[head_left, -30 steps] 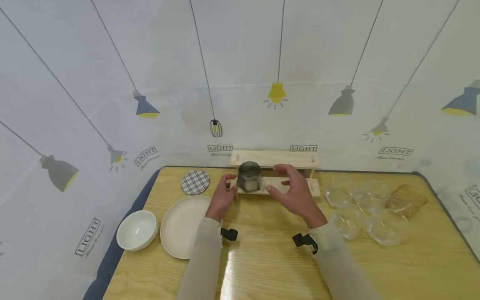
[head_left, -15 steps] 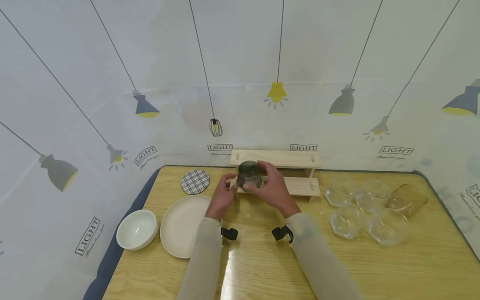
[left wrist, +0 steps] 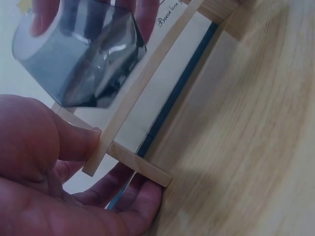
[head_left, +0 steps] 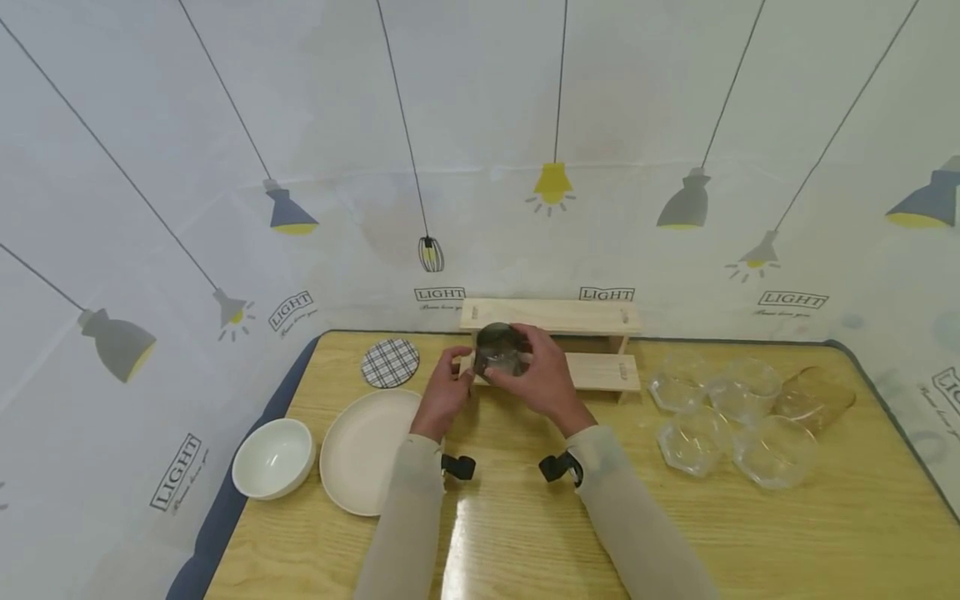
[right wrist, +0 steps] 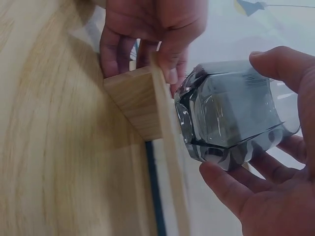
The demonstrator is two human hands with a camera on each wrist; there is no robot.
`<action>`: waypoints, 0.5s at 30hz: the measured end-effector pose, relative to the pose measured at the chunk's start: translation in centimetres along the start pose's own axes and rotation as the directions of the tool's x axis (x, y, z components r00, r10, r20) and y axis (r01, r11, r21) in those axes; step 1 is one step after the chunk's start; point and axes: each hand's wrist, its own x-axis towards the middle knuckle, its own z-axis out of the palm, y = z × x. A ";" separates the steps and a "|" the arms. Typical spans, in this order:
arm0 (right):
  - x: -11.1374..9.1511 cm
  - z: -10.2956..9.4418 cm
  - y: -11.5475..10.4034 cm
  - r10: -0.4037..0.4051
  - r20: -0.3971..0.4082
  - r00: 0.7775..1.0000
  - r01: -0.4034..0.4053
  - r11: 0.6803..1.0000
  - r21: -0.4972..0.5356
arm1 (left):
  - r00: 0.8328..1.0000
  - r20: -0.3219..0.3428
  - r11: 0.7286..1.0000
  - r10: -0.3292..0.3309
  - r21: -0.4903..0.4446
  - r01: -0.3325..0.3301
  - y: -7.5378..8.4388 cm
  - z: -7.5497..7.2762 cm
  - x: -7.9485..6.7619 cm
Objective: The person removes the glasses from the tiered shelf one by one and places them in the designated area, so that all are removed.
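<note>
A smoky grey glass tumbler [head_left: 497, 343] with a faceted base is at the left end of a two-step wooden rack [head_left: 600, 370]. My right hand [head_left: 546, 382] grips it, thumb on one side and fingers round the other. In the right wrist view the tumbler's base [right wrist: 189, 123] is right at the lower step's board [right wrist: 170, 147]. My left hand [head_left: 442, 398] holds the left end of that step. Its thumb presses on the board and its fingers curl behind the rack's leg [left wrist: 142, 164], as the left wrist view shows.
Several clear glasses [head_left: 772, 454] and an amber glass [head_left: 813, 400] stand on the right of the table. To the left are a checked coaster [head_left: 390, 363], a cream plate [head_left: 367, 458] and a white bowl [head_left: 273, 458]. A printed wall covering [head_left: 495, 217] rises behind the rack.
My right hand has moved left from beside the tumbler and taken hold of it. The tumbler has barely shifted, and my left hand stays on the rack's end.
</note>
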 end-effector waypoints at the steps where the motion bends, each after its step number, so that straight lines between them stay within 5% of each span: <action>1: -0.2 -0.2 -0.1 0.002 0.001 1.000 -0.002 1.000 0.013 | 1.000 0.003 1.000 0.005 -0.004 -0.005 0.0 0.0 0.0; 15: -4.0 -5.7 -1.6 -0.146 -0.034 0.989 0.145 0.989 -0.027 | 1.000 0.014 1.000 0.016 -0.001 -0.016 -0.4 -0.1 -0.1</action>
